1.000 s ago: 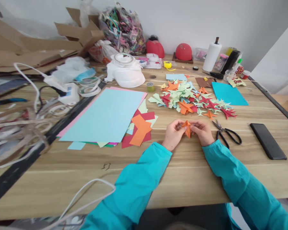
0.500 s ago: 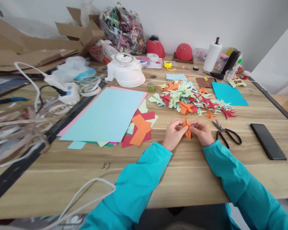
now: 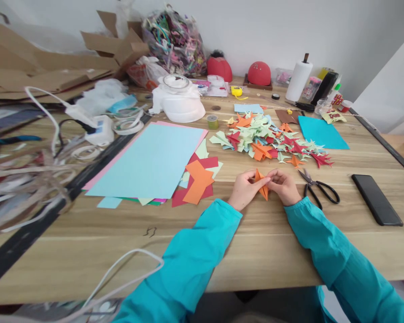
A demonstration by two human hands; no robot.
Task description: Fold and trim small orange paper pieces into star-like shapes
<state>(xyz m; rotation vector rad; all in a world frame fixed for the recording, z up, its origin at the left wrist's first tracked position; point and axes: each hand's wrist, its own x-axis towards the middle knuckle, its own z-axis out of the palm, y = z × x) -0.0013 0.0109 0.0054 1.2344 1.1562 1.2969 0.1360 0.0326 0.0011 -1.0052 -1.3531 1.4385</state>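
A small folded orange paper piece is pinched between my two hands just above the wooden table. My left hand grips its left side with closed fingers. From the right, my right hand pinches its other side. Both arms wear teal sleeves. A heap of folded paper shapes in green, orange and red lies just beyond my hands. Black scissors lie to the right of my right hand.
A stack of coloured paper sheets and cut orange and red scraps lie to the left. A black phone, a teal sheet, a paper roll, cardboard and white cables surround the work area.
The orange piece has been turned slightly between my fingers. Both hands stay in the same spot.
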